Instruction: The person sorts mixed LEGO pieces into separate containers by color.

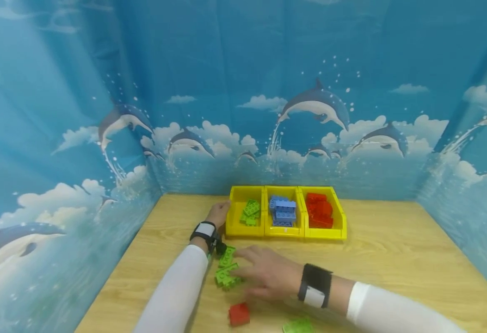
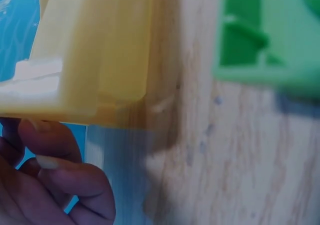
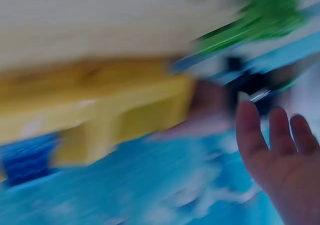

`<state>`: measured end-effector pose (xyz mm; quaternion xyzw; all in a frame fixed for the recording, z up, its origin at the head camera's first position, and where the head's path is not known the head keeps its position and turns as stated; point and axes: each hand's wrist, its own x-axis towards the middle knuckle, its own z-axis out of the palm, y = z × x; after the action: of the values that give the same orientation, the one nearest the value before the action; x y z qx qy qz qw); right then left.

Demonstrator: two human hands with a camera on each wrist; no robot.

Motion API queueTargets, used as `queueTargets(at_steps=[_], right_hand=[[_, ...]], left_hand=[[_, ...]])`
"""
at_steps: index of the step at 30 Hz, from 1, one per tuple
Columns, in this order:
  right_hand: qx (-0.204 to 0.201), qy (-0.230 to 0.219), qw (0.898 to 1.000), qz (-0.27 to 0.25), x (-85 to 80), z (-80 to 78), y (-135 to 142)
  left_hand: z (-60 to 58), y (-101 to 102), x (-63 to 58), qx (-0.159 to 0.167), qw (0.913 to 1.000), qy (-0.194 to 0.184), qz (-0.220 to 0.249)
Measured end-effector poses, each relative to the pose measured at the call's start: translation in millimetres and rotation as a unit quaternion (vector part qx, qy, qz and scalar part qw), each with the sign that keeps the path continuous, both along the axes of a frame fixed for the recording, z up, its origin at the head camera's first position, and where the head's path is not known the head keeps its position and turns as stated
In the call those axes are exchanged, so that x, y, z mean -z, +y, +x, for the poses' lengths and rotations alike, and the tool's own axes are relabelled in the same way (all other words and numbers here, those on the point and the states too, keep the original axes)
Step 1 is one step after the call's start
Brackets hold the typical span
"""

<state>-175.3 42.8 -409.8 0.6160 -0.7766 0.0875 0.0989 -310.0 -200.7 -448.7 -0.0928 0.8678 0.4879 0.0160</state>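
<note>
My left hand (image 1: 218, 214) is at the outer left side of a yellow bin (image 1: 228, 230), its loosely bent fingers (image 2: 50, 137) right at the bin's edge in the left wrist view. Below that wrist, several green toy bricks (image 1: 225, 273) lie in a small cluster on the table. My right hand (image 1: 268, 273) hovers beside this cluster with fingers spread and nothing between them. In the right wrist view its fingers (image 3: 250, 130) are extended, and the background is blurred. A red brick (image 1: 239, 314) lies nearer to me, below the right hand.
Three yellow bins stand joined in a row: the left holds green bricks (image 1: 250, 210), the middle blue bricks (image 1: 284, 212), the right red bricks (image 1: 320, 212). A green brick piece (image 1: 298, 325) lies at the front of the wooden table (image 1: 393, 259). A dolphin-print curtain (image 1: 243, 92) surrounds the back and sides.
</note>
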Motion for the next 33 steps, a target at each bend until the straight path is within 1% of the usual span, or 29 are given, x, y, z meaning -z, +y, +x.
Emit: queueTargets(at_steps=[1, 3, 5, 8, 11, 13, 15, 17, 19, 22, 25, 29, 32, 33], right_hand=[[-0.02, -0.017, 0.999, 0.033, 2.3, 9.8, -6.3], [-0.05, -0.059, 0.993, 0.087, 6.0, 24.9, -14.3], [-0.071, -0.077, 0.988, 0.117, 10.9, 34.2, -18.5], [-0.091, -0.09, 0.984, 0.121, 19.2, 40.3, -19.1], [-0.098, -0.086, 0.986, 0.104, 25.0, 41.1, -16.4], [-0.092, -0.096, 0.986, 0.103, 25.4, 39.9, -12.0], [-0.075, -0.114, 0.985, 0.106, 22.8, 38.4, -5.3], [-0.048, -0.134, 0.984, 0.104, 19.0, 36.4, 4.0], [-0.012, -0.153, 0.984, 0.092, 14.9, 33.7, 14.3], [0.036, -0.146, 0.987, 0.061, 10.1, 25.8, 30.4], [0.08, -0.135, 0.987, 0.044, 2.5, 10.0, 46.9], [0.14, -0.16, 0.976, 0.046, -16.9, -19.3, 70.7], [0.179, -0.169, 0.968, 0.042, -33.2, -45.1, 88.1], [0.195, -0.163, 0.966, 0.037, -37.5, -55.3, 93.3]], left_hand=[[-0.6, 0.2, 0.5, -0.003, 1.0, 0.002, 0.001], [-1.8, 0.7, 2.1, -0.004, 1.0, 0.005, 0.007], [-2.8, 0.9, 4.4, -0.002, 0.9999, 0.0, 0.017], [-3.2, 0.8, 7.6, 0.0, 0.9998, -0.007, 0.02], [-2.3, 0.4, 8.2, 0.002, 0.9998, -0.012, 0.017], [-1.4, 0.4, 6.5, -0.002, 0.9998, -0.012, 0.013], [-0.7, 0.6, 4.0, -0.004, 0.9999, -0.01, 0.011], [-0.3, 0.7, 1.3, -0.005, 0.9999, -0.008, 0.008], [-0.2, 0.5, -1.0, -0.005, 0.9999, -0.009, 0.008], [0.2, -0.8, -3.3, 0.001, 0.9999, -0.008, 0.01], [-0.1, -2.9, -4.0, 0.008, 0.9999, -0.007, 0.01], [-1.1, -4.7, -3.6, 0.015, 0.9998, -0.007, 0.013], [-1.3, -5.4, -2.3, 0.016, 0.9997, -0.007, 0.015], [-0.9, -5.3, -1.7, 0.016, 0.9998, -0.006, 0.014]])
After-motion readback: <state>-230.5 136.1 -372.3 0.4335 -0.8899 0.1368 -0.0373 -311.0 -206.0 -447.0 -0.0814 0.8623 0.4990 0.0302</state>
